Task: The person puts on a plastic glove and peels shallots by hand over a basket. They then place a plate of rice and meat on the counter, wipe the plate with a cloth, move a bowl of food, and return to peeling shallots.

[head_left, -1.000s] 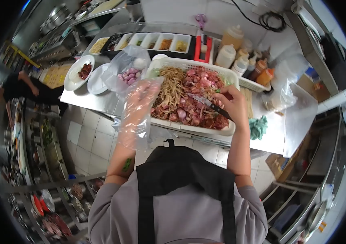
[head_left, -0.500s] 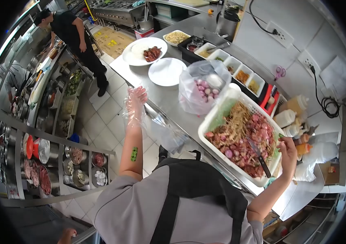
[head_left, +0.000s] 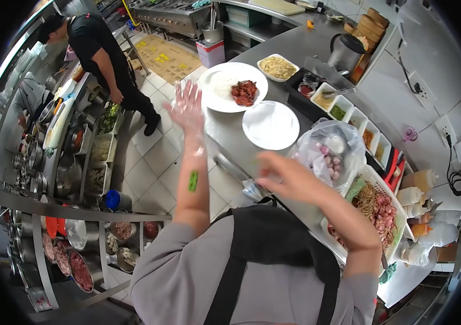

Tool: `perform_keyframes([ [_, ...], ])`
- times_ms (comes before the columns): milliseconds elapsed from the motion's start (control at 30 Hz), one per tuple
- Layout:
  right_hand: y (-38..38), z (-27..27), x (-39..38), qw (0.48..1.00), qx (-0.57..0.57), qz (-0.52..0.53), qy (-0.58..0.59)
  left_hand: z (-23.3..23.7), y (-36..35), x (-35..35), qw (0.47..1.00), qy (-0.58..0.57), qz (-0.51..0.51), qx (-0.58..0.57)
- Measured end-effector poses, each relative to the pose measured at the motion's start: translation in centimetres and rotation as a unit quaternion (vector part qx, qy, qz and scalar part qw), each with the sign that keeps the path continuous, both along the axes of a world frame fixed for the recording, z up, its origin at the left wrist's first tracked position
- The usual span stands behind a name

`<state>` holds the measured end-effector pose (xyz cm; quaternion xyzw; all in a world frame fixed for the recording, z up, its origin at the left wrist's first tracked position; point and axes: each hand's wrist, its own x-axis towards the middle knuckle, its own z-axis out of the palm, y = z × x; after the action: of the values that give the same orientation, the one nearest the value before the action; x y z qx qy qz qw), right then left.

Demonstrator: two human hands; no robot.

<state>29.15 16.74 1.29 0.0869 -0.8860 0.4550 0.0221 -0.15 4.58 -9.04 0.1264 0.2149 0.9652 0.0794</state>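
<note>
My left hand (head_left: 187,107) wears a clear plastic glove. Its fingers are spread, holding nothing, just left of a white plate (head_left: 221,100) with rice and dark red glazed meat (head_left: 244,93). My bare right hand (head_left: 287,176) is over the counter's front edge, below an empty white plate (head_left: 271,125). Its fingers are bent together, with a blurred trace of green at the tips that I cannot make out. Behind my right forearm sits a white basket (head_left: 398,227) of peeled shallots and brown root-like pieces (head_left: 368,200), partly hidden.
A plastic bag of shallots (head_left: 330,154) stands beside the basket. Along the wall are condiment tubs (head_left: 338,112), a dish of chopped pale food (head_left: 277,67) and squeeze bottles (head_left: 410,196). A person in black (head_left: 100,57) works at the left counter. Metal shelving (head_left: 133,218) is left of me.
My right hand has moved left from beside the basket to in front of the empty plate. My gloved left hand has lifted slightly, fingers spread. The view has turned left.
</note>
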Motion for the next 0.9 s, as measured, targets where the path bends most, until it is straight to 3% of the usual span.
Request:
perform_keyframes([
  [33,-2.2,-1.1,-3.1,0.996,0.030,0.079,0.031,0.3,0.9,-1.5,0.999,-0.003,0.046,-0.010],
  [100,-6.2,-3.8,-8.3,0.979,-0.075,0.175,0.078,0.8,2.6,-5.1,0.992,-0.044,0.121,-0.008],
  [133,-7.3,-4.6,-10.6,0.977,-0.074,0.184,0.079,0.5,3.1,-6.9,0.985,-0.085,0.150,0.004],
  [167,-8.3,-5.3,-12.6,0.976,-0.064,0.142,0.154,0.2,3.4,-8.6,0.972,-0.130,0.196,-0.006],
  [200,-9.0,-5.2,-13.7,0.967,-0.056,0.099,0.228,-0.2,2.7,-9.9,0.973,-0.160,0.164,0.002],
  [333,-10.2,-4.5,-14.1,0.963,-0.097,0.141,0.209,-3.0,0.7,-11.7,0.972,-0.138,0.184,-0.042],
  [400,-10.5,-4.4,-13.8,0.955,-0.157,0.211,0.139,-3.1,0.6,-12.1,0.969,-0.124,0.195,-0.084],
  [533,-10.3,-5.3,-15.7,0.963,-0.118,0.123,0.208,-5.8,-0.1,-8.5,0.967,-0.141,0.135,-0.166],
  [633,-9.4,-5.7,-16.3,0.969,-0.166,0.077,0.169,-7.2,0.4,-5.1,0.955,-0.160,0.049,-0.246],
  [767,-4.7,-3.5,-15.6,0.990,-0.097,0.022,0.104,-7.4,2.6,-2.8,0.918,-0.178,-0.062,-0.348],
  [867,-0.2,-1.6,-14.7,0.997,-0.052,-0.020,0.048,-7.5,4.1,-3.6,0.889,-0.185,-0.095,-0.409],
  [900,1.4,-1.2,-14.4,0.996,-0.084,-0.031,0.027,-7.4,4.4,-3.8,0.880,-0.186,-0.096,-0.427],
])
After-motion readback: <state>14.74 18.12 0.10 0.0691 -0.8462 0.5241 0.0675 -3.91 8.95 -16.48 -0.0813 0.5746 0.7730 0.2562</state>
